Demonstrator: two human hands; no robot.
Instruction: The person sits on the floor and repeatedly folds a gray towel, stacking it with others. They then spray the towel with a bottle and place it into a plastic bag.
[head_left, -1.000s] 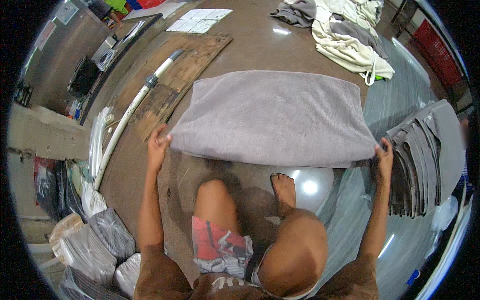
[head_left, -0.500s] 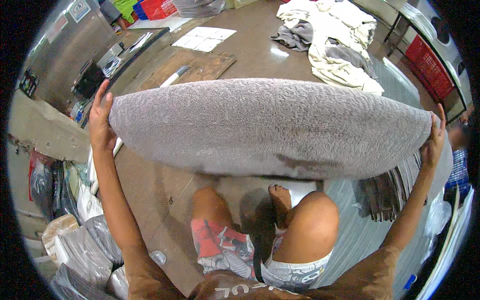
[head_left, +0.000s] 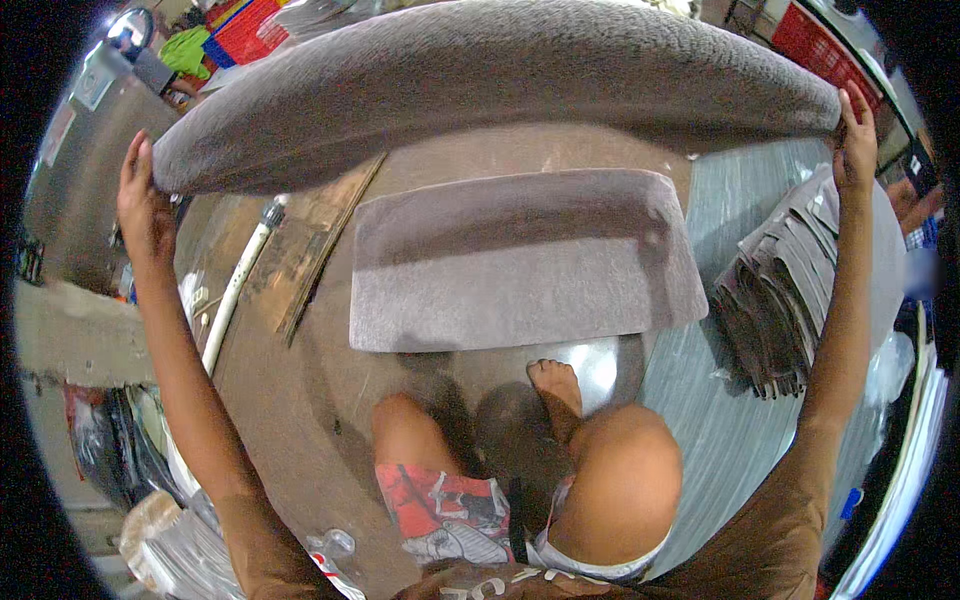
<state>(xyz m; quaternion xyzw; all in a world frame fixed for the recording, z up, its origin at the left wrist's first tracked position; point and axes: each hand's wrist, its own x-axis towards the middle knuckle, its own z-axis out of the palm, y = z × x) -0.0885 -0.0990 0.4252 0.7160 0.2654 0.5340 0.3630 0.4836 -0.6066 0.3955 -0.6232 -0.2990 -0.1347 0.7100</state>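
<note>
A grey plush mat [head_left: 500,75] is stretched wide between my two raised hands, its lower edge sagging and bowed. My left hand [head_left: 148,205] grips its left end, and my right hand [head_left: 855,145] pinches the right end. Below it, a second grey mat [head_left: 500,290] lies flat on the brown floor in front of my feet, partly in the shadow of the raised one. To the right, a fanned stack of grey mats [head_left: 785,285] rests on a sheet of clear greenish plastic [head_left: 690,440].
A white pipe [head_left: 240,285] and a wooden board [head_left: 300,260] lie at the left. Plastic-wrapped bundles [head_left: 180,550] sit at lower left. Red crates [head_left: 825,50] stand at far right, where another person's hand [head_left: 912,205] shows near the edge.
My hands have lifted the mat up and away from me, and spread slightly apart. The mat on the floor, hidden before, now shows. The view has shifted a little.
</note>
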